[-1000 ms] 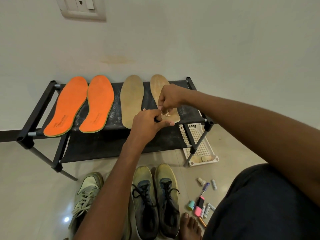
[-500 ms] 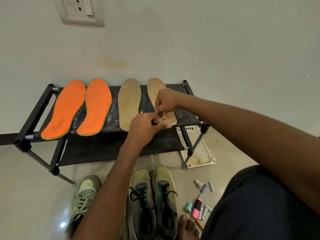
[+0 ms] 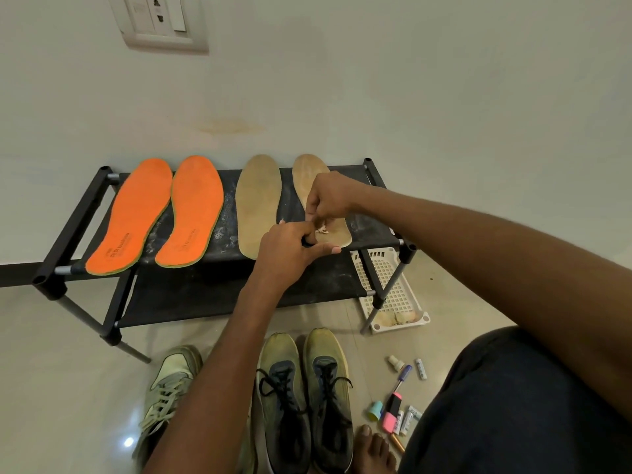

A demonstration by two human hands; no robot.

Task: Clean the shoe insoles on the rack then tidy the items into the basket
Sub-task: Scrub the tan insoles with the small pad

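Picking debris off the tan insole (image 3: pixel 337 230)

We are finding little changed: right hand (image 3: pixel 328 200) still pinching whitish scraps on the rack's (image 3: pixel 85 213) rightmost insole, left hand (image 3: pixel 287 249) clenched around something small and dark; basket (image 3: pixel 393 285) beneath, cleaning unfinished.

Your arms are bare, with no sleeves showing. You wear dark navy fabric shorts (image 3: pixel 513 405) over your right leg. Your foot (image 3: pixel 374 451) is bare too.

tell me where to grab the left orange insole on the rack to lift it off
Probably best at the heel end of the left orange insole. It lies flat on the rack with that heel overhanging the front rail, nearest the person. Come from the front and pinch it, thumb on top, fingers under the overhang.
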